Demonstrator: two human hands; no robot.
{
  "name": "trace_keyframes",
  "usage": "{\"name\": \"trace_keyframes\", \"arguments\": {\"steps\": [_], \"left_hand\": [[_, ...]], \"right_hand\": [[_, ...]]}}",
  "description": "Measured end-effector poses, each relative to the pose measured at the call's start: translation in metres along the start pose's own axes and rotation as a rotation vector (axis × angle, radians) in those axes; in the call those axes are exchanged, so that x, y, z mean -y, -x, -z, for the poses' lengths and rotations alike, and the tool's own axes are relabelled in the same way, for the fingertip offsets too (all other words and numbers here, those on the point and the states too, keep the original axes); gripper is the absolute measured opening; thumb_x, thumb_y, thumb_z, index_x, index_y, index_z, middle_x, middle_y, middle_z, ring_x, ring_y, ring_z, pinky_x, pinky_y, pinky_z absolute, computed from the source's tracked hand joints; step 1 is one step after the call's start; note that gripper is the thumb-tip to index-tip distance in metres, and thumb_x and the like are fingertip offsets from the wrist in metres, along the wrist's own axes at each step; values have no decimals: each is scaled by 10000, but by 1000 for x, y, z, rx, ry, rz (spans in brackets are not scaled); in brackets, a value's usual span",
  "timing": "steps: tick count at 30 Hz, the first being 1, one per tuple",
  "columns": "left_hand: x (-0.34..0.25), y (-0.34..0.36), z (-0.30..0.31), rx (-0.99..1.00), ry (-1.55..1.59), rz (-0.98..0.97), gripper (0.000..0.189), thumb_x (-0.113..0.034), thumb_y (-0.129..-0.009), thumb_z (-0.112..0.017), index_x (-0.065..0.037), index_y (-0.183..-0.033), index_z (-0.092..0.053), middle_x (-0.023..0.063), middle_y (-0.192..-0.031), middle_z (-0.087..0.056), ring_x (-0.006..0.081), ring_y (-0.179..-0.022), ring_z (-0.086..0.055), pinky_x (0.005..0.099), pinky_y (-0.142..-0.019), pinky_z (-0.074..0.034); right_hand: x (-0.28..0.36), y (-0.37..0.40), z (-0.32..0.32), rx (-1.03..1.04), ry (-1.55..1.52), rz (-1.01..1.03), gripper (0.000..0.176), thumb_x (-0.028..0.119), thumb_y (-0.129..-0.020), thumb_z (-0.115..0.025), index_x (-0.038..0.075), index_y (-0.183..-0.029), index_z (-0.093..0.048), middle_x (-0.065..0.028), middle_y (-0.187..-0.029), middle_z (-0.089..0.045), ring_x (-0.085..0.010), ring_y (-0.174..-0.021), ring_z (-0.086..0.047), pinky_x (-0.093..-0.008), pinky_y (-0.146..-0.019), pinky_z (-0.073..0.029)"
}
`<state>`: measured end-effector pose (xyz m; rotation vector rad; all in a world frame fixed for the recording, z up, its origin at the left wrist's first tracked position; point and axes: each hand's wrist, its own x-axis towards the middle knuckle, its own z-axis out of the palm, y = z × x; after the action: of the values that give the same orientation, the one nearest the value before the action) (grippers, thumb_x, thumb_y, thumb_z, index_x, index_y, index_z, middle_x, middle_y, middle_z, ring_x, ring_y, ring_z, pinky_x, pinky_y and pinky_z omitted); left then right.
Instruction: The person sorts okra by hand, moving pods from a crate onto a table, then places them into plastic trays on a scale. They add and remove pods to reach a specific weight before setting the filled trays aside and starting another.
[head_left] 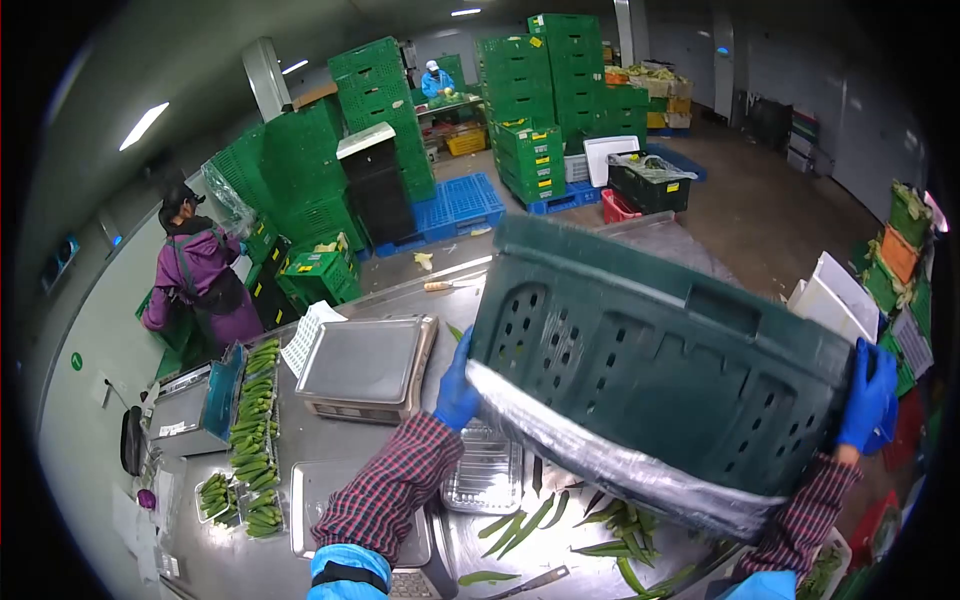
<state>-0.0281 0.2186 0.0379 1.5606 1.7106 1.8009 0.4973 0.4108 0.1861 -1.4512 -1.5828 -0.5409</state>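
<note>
A large dark green plastic crate (660, 370) is tilted over the steel table, clear plastic film (600, 450) showing along its lower edge. My blue-gloved left hand (457, 385) grips its left end, and my blue-gloved right hand (868, 398) grips its right end. The crate's inside is turned away from me. Loose okra (630, 530) lies on the table below it, with a few pods (525, 530) further left. Clear plastic trays (483, 475) sit beside my left forearm. A knife (530, 584) rests near the front edge.
A weighing scale (362, 365) stands left of the crate, beyond it a row of okra-filled trays (255, 440) and a wrapping machine (195, 410). A purple-clad person (200, 270) is at left; another (436, 80) works far back. Stacked green crates (515, 90) rise behind the table.
</note>
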Motion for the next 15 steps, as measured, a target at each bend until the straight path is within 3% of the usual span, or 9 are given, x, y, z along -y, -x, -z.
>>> {"name": "trace_keyframes", "arguments": {"steps": [3,5,6,7,9,10,11,12,15], "left_hand": [[-18,-40,-8,82,-38,85,673,-65,-807,-527,-41,-1419,-246,188,-1299,-480,254,-1207,-466,324,-990,-373],[26,-80,-11,51,-275,-269,764,-375,-802,-554,-5,-1403,-262,204,-1276,-493,268,-1199,-472,363,-975,-391],[17,-101,-17,153,-297,20,729,-389,-831,-529,48,-1365,-295,200,-1244,-514,294,-1107,-538,392,-923,-430],[59,-133,-11,396,-1066,-26,433,-153,-899,-463,28,-1291,-431,211,-1245,-500,302,-1142,-495,356,-1005,-364],[11,-165,-45,77,-84,-266,407,-115,-903,-480,-17,-1297,-460,143,-1267,-507,223,-1151,-490,318,-1003,-369],[12,-182,-43,222,-26,-231,381,-107,-882,-513,-5,-1248,-493,128,-1218,-538,215,-1120,-509,317,-972,-399],[12,-199,-40,367,29,-184,355,-99,-861,-545,8,-1199,-526,112,-1169,-569,206,-1089,-529,317,-940,-428],[13,-215,-37,505,75,-128,330,-91,-840,-578,20,-1150,-559,96,-1120,-599,197,-1058,-548,316,-908,-458],[-5,-203,-51,294,230,150,588,-199,-864,-566,-57,-1381,-325,139,-1295,-471,245,-1152,-480,361,-989,-395]], "right_hand": [[-49,-49,-67,-18,-33,123,406,386,-888,-536,-1,-986,-611,-175,-936,-589,-331,-917,-546,-393,-854,-399],[-57,-87,-104,64,-38,196,477,420,-906,-491,-27,-1030,-606,-205,-976,-589,-349,-936,-560,-393,-843,-417],[-50,-112,-112,277,-92,71,469,422,-913,-469,7,-1089,-598,-220,-1050,-588,-343,-988,-558,-383,-870,-413],[-43,-132,-122,500,44,49,452,416,-922,-442,67,-1179,-571,-237,-1126,-571,-335,-1054,-548,-367,-896,-413],[-109,-173,-212,288,-17,462,500,409,-932,-418,37,-1253,-516,-210,-1176,-562,-330,-1109,-519,-367,-969,-360],[-71,-174,-195,596,-53,71,553,446,-922,-431,-6,-1226,-527,-171,-1123,-596,-267,-1037,-549,-358,-931,-387],[-103,-188,-235,616,-341,-25,507,386,-888,-547,-27,-1181,-557,-146,-1057,-616,-179,-917,-556,-310,-844,-427],[-109,-197,-261,682,-302,-43,507,386,-888,-547,-27,-1181,-557,-146,-1057,-616,-179,-917,-556,-310,-844,-427],[-90,-224,-292,586,70,49,713,612,-807,-503,-15,-1134,-593,-210,-1126,-598,-279,-979,-573,-388,-901,-428]]}}
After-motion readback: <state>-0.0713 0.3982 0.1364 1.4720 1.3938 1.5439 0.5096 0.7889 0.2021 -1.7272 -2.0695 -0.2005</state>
